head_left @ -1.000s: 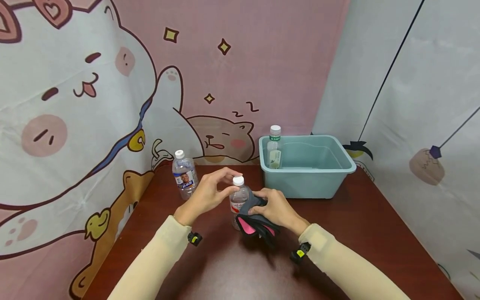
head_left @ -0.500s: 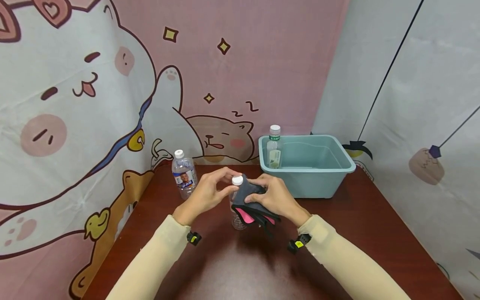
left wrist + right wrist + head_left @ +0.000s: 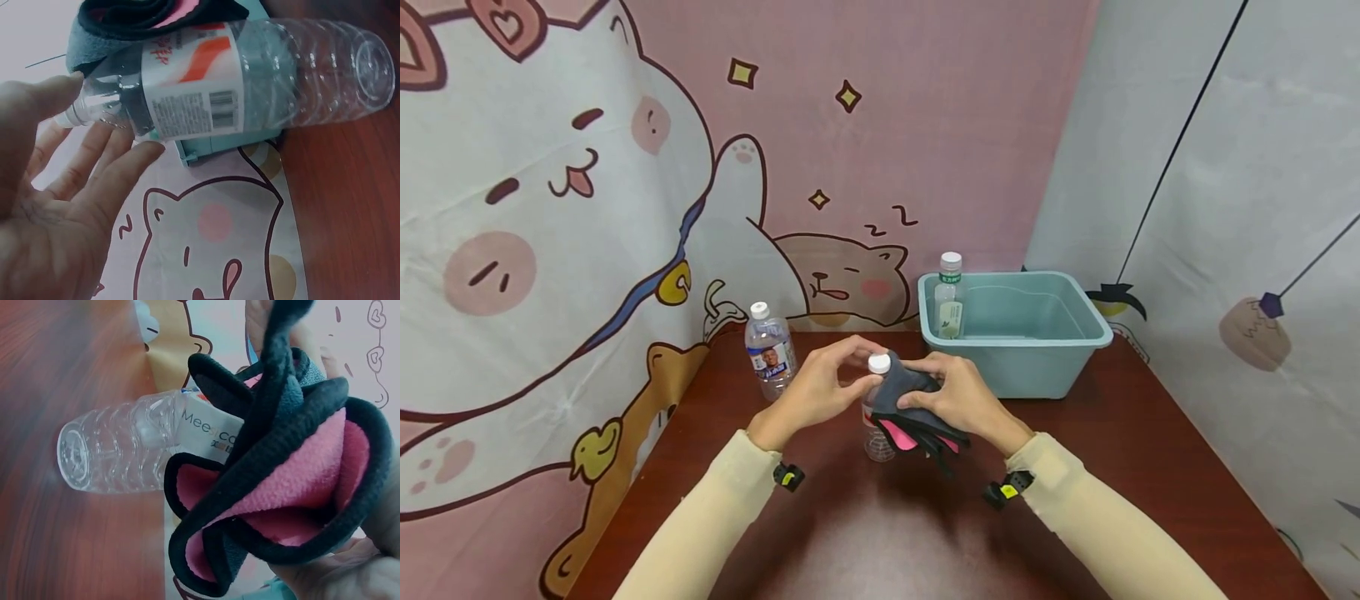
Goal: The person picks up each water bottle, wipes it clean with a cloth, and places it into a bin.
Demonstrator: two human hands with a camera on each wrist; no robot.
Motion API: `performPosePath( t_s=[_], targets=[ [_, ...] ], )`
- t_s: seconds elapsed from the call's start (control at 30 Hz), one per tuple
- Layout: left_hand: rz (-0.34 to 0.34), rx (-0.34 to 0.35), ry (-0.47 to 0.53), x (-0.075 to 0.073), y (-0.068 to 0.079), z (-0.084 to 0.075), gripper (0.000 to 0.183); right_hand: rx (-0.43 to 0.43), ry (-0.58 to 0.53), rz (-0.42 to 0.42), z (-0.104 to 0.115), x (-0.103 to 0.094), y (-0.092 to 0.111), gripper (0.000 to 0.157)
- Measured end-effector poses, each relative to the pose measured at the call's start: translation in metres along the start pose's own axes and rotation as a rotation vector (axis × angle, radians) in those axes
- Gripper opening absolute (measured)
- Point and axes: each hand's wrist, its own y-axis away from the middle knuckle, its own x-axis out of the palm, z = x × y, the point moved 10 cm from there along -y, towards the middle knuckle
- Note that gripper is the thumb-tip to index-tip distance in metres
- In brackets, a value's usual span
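A clear plastic bottle with a white cap stands upright near the middle of the table. My left hand holds it at the neck, thumb on one side and fingers on the other, just under the cap. A grey cloth with a pink underside and black edging is gripped in my right hand and lies against the bottle's upper right side. In the left wrist view the bottle's red-and-white label shows. Folds of the cloth cover part of the bottle in the right wrist view.
Back left stands another clear bottle with a blue label. A light blue bin sits at the back right, with a green-banded bottle upright in its left end. Printed curtains rise behind the dark red table.
My right hand has moved the cloth up the bottle's side to the neck, then slightly back to the right. My left hand has kept its hold at the neck.
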Motion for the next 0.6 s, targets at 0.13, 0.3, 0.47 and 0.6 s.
performPosePath(
  t_s=[0.13,0.3,0.47,0.6],
  targets=[
    [-0.003,-0.012,0.054,0.003,0.0,-0.002,0.044,0.013,-0.008,0.003,-0.008,-0.006,0.005,0.058],
    [-0.065,-0.01,0.035,0.002,-0.002,-0.006,0.045,0.001,-0.042,-0.024,-0.016,-0.02,0.012,0.058],
    [-0.101,-0.021,0.013,0.001,-0.003,-0.008,0.041,-0.035,-0.071,-0.079,-0.023,-0.035,0.016,0.059],
    [-0.085,-0.012,0.038,0.003,-0.003,-0.01,0.04,0.025,-0.054,-0.076,-0.026,-0.043,0.018,0.059]
  ],
)
